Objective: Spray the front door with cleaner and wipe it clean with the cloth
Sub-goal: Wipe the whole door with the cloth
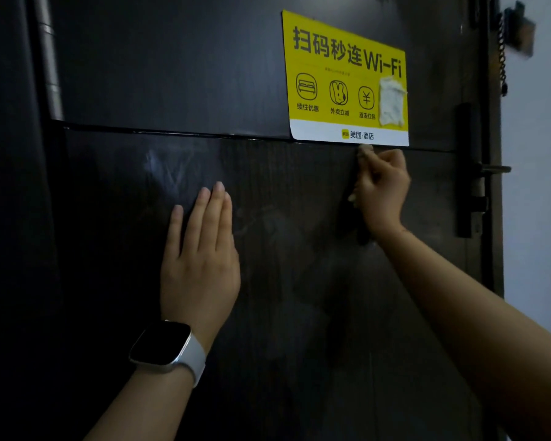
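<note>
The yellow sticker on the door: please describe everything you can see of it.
The yellow sticker is a rectangular poster stuck flat on the upper panel of the dark door, right of centre. It carries dark Chinese characters with "Wi-Fi", three round icons, and a white strip along the bottom. A crumpled whitish patch covers its right edge. The right hand, fingers curled, is just under its bottom edge; contact cannot be told.

Yellow Wi-Fi poster [344, 74] — torn patch — beside handle [493, 169].

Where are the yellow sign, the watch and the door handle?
yellow sign [337, 49]: head view, its yellow top part.
watch [159, 343]: head view, its dark face.
door handle [493, 169]: head view, its metal lever.
</note>
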The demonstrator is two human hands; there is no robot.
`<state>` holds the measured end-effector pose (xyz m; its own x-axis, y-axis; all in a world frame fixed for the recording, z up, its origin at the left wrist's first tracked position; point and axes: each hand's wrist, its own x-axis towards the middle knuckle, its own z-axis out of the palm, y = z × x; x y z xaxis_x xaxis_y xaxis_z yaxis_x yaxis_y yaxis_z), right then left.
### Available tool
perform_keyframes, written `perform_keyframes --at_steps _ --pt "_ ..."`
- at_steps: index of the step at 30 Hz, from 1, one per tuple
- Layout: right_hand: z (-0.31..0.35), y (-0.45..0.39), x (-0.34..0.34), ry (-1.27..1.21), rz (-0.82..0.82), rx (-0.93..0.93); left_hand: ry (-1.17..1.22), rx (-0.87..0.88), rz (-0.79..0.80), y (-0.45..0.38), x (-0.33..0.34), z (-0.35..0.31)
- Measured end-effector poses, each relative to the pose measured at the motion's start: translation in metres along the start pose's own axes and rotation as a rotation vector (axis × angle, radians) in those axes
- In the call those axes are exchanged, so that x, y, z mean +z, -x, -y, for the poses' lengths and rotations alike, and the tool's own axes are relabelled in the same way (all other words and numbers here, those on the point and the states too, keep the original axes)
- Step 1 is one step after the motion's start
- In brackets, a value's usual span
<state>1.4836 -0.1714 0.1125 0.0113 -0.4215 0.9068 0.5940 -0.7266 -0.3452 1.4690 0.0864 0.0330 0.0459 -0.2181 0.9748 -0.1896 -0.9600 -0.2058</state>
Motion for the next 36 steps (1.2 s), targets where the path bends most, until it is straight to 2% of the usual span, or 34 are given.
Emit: perform_keyframes --at_steps 3,5,7,10,12,14,16,19,21,23,25,27,28,30,33,36 --pt "-0.001 0.002 0.000 0.009 -0.071 0.095 0.002 0.002 0.010 -0.001 0.000 0.000" --pt "0.013 0.025 0.011 0.024 -0.059 -0.012 0.001 0.003 0.024 -0.002 -0.001 0.000" --pt "0.027 0.068 0.020 -0.017 0.069 -0.232 0.004 0.002 0.038 -0.002 -0.001 0.000" --pt "0.036 0.127 0.010 -0.032 0.391 -0.584 0.015 -0.004 0.029 -0.002 -0.001 0.000" --pt "0.028 0.138 -0.001 -0.026 0.548 -0.669 0.022 0.007 0.032 -0.002 -0.002 0.000" --pt "0.024 0.124 -0.004 -0.014 0.615 -0.719 0.026 0.017 0.036 -0.002 -0.002 0.000" --pt "0.033 0.098 0.007 -0.043 0.535 -0.671 0.021 0.019 0.037 -0.001 -0.002 0.000" --pt "0.058 0.065 0.036 -0.081 0.296 -0.455 0.006 0.020 0.033 0.000 -0.002 0.000" --pt "0.063 0.078 0.043 -0.081 0.264 -0.459 0.007 0.026 0.021 -0.001 -0.002 0.000" --pt "0.050 0.120 0.032 -0.091 0.385 -0.621 0.018 0.020 0.008 -0.001 -0.001 0.001" --pt "0.029 0.160 0.008 -0.117 0.623 -0.792 0.026 0.016 -0.002 -0.001 -0.001 0.001" --pt "0.012 0.170 -0.008 -0.089 0.797 -0.904 0.040 0.019 0.001 -0.001 0.000 0.001" --pt "0.009 0.162 -0.011 -0.068 0.824 -0.927 0.045 0.019 0.006 -0.001 0.000 0.001" --pt "0.013 0.136 -0.005 -0.065 0.724 -0.872 0.038 0.012 0.016 0.000 -0.001 0.002" --pt "0.034 0.092 0.017 -0.081 0.386 -0.617 0.023 0.018 0.023 0.000 -0.001 0.001" --pt "0.039 0.098 0.028 -0.081 0.274 -0.481 0.014 0.024 0.028 0.000 -0.001 0.001"
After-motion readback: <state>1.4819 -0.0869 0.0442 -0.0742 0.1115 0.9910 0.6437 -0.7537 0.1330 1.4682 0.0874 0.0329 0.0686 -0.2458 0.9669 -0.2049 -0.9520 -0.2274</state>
